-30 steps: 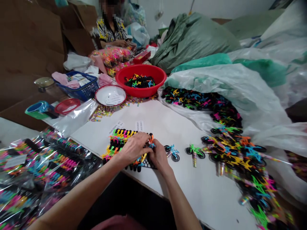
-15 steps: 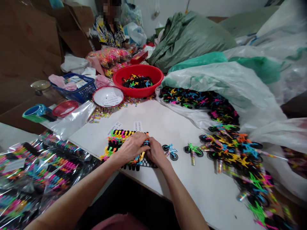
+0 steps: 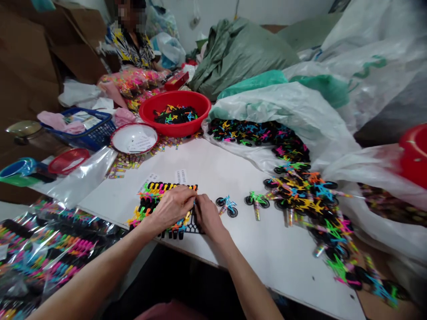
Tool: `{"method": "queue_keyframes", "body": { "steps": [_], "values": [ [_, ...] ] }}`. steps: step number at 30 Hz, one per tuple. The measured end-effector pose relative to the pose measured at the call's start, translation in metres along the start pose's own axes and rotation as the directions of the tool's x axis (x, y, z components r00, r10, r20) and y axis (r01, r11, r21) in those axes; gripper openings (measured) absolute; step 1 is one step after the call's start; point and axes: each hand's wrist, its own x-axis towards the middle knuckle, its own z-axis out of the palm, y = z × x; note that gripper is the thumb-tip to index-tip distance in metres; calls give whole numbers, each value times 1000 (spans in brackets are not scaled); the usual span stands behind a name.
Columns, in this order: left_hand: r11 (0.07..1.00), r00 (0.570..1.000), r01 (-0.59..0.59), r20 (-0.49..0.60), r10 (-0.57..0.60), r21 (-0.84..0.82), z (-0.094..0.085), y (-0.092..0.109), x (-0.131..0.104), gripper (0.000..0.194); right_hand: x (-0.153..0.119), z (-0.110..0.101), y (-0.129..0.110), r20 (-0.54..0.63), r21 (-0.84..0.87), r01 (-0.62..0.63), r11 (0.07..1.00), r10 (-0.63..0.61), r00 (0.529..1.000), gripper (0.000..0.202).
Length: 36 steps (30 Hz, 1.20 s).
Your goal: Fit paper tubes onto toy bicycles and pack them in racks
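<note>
No text can be read: the print on the white labels (image 3: 180,177) toward the worktop's (image 3: 267,249) left edge and on slips (image 3: 142,143) in the white bowl (image 3: 120,139) is too small and blurred.

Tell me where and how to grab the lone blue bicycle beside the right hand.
Pinch the blue bicycle by its frame, between the black wheels, probably from above: it looks laid flat, and bare tabletop around it leaves room to close on it.

Rack (image 3: 192,225) before basin (image 3: 175,130), bike pile (image 3: 308,198) at right
</note>
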Motion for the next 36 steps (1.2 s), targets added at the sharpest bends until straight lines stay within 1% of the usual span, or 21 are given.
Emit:
{"method": "queue_keyframes", "body": {
  "steps": [3, 5, 7, 8, 10, 12, 13, 15, 16, 18, 20, 21, 23, 25, 26, 28, 30, 31, 33, 34, 36],
  "values": [
    [1000, 1000, -25, 1, 25, -1, 1, 0, -1, 16, -27, -13, -2, -129, -138, -166, 977, 148, 981, 21],
    [998, 998, -58, 14, 58, 3, 1, 0, -4, 15, -42, -22, 5, -140, -280, -252, 926, 221, 965, 17],
    [996, 995, -94, 35, 94, 5, 0, 0, -7, 16, -52, -29, 16, -81, -389, -231, 892, 216, 973, 14],
    [994, 993, -110, 40, 110, 2, 0, -1, -9, 16, -56, -31, 23, -54, -417, -200, 887, 196, 979, 13],
    [991, 990, -133, 47, 133, -8, -1, -1, -13, 16, -62, -37, 35, -52, -428, -182, 885, 177, 983, 10],
    [989, 987, -148, 62, 149, -20, -1, -2, -14, 15, -65, -44, 45, -90, -363, -232, 902, 214, 973, 9],
    [989, 987, -148, 68, 149, -22, -1, -3, -14, 16, -66, -48, 47, -119, -281, -269, 921, 244, 962, 9],
    [992, 989, -129, 63, 130, -11, 0, -4, -11, 16, -64, -53, 46, -196, -5, -337, 942, 329, 924, 10],
    [993, 992, -114, 51, 114, 3, 2, -5, -8, 16, -61, -53, 42, -234, 170, -338, 926, 371, 899, 15],
    [995, 996, -90, 25, 90, 39, 5, -7, -1, 16, -55, -46, 30, -269, 472, -271, 839, 430, 862, 28],
    [994, 996, -86, 16, 85, 71, 10, -10, 5, 16, -50, -31, 15, -216, 624, -217, 751, 432, 876, 30],
    [993, 996, -86, 15, 85, 80, 11, -10, 8, 16, -48, -22, 8, -170, 655, -226, 721, 432, 886, 27],
    [992, 996, -93, 11, 92, 87, 12, -11, 11, 16, -46, -5, -3, -96, 672, -284, 684, 460, 883, 23],
    [989, 994, -111, -3, 112, 100, 8, -8, 10, 16, -46, 8, -10, -108, 684, -295, 667, 493, 863, 24],
    [986, 992, -119, -20, 122, 116, 4, -5, 8, 16, -46, 13, -13, -122, 687, -284, 669, 491, 862, 24],
    [983, 990, -99, -84, 113, 153, -7, 3, 0, 18, -45, 21, -16, -140, 673, -254, 694, 457, 878, 20],
    [985, 989, -73, -117, 92, 155, -17, 15, -12, 20, -46, 27, -18, -143, 614, -245, 750, 412, 900, 16],
    [987, 991, -82, -93, 96, 140, -21, 21, -20, 20, -46, 30, -18, -155, 568, -238, 788, 387, 909, 16],
    [987, 991, -131, 30, 128, 95, -21, 30, -35, 21, -49, 32, -16, -200, 468, -195, 862, 319, 927, 16],
    [986, 986, -149, 90, 142, 79, -19, 33, -42, 22, -51, 33, -15, -210, 431, -172, 886, 284, 936, 15],
    [989, 983, -130, 140, 119, 71, -10, 36, -53, 27, -53, 32, -11, -204, 422, -144, 895, 249, 947, 12]
  ]
}}
